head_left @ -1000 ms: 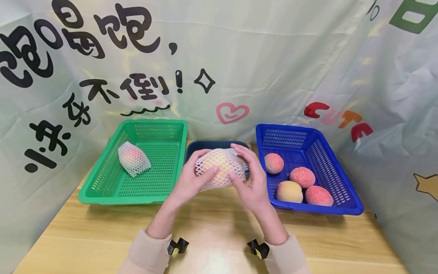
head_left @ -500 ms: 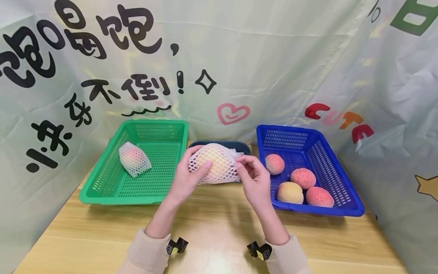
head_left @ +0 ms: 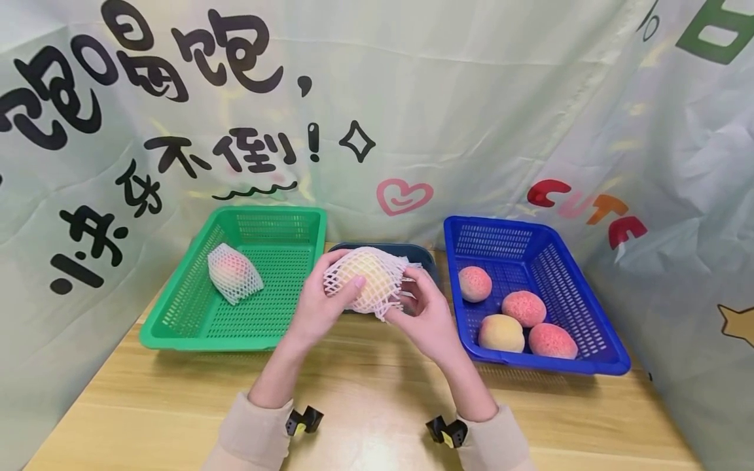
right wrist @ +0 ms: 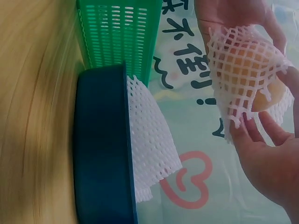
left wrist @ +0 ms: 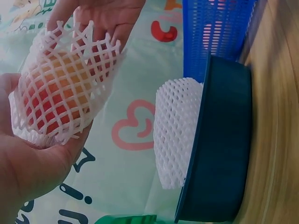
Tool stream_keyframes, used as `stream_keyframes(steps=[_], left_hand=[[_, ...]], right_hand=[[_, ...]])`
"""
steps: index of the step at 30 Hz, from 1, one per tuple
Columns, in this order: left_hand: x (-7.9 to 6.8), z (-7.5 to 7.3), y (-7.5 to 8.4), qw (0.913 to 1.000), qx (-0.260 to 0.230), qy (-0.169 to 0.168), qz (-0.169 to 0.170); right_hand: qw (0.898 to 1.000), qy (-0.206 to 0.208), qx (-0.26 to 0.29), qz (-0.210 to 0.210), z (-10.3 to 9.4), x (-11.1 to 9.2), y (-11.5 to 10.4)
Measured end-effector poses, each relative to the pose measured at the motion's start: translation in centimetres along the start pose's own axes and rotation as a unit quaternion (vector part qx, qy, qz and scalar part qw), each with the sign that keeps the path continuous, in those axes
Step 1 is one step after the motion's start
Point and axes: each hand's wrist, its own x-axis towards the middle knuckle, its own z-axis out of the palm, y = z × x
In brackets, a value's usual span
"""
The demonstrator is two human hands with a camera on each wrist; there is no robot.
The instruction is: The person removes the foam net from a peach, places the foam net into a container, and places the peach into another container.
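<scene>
A peach in a white foam net (head_left: 366, 279) is held between both hands above the dark bowl (head_left: 425, 258). My left hand (head_left: 323, 302) cups its left side, fingers curled round it. My right hand (head_left: 421, 307) pinches the net's loose open end at the right. The left wrist view shows the netted peach (left wrist: 60, 88) resting in the left palm. In the right wrist view the net (right wrist: 243, 77) covers most of the peach, with its frayed edge at my right fingers (right wrist: 254, 130).
A green basket (head_left: 177, 320) at the left holds one netted peach (head_left: 233, 273). A blue basket (head_left: 589, 330) at the right holds several bare peaches (head_left: 521, 307). The dark bowl (left wrist: 224, 149) contains spare foam nets (left wrist: 175, 130). Printed cloth hangs behind and to the right.
The netted peach has been lifted slightly and turned to the left. My right hand slid from covering its right side to pinching the net's open end lower down.
</scene>
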Motion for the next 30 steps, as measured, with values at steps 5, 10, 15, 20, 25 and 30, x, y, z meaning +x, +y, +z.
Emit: stream_keyframes(steps=[5, 10, 15, 20, 25, 30], left_hand=[[-0.2, 0.4, -0.2, 0.9994, 0.016, -0.029, -0.006], [-0.4, 0.9, -0.3, 0.9976, 0.044, -0.05, -0.021], [-0.5, 1.1, -0.5, 0.9951, 0.077, -0.057, -0.023], [-0.5, 1.1, -0.6, 0.9958, 0.066, -0.062, -0.017], [-0.4, 1.0, -0.6, 0.9963, 0.047, -0.067, -0.025], [-0.5, 0.9, -0.3, 0.9963, 0.029, -0.069, -0.041]], right_hand=[[0.999, -0.024, -0.034, 0.006, -0.3, 0.0, 0.0], [0.998, -0.03, -0.06, 0.016, -0.4, -0.1, 0.0], [0.997, -0.027, -0.069, 0.013, -0.4, -0.2, 0.1], [0.997, -0.017, -0.078, -0.002, -0.5, -0.2, 0.2], [0.997, -0.006, -0.083, -0.01, -0.7, -0.2, 0.1], [0.997, 0.003, -0.077, -0.015, -0.8, -0.1, 0.1]])
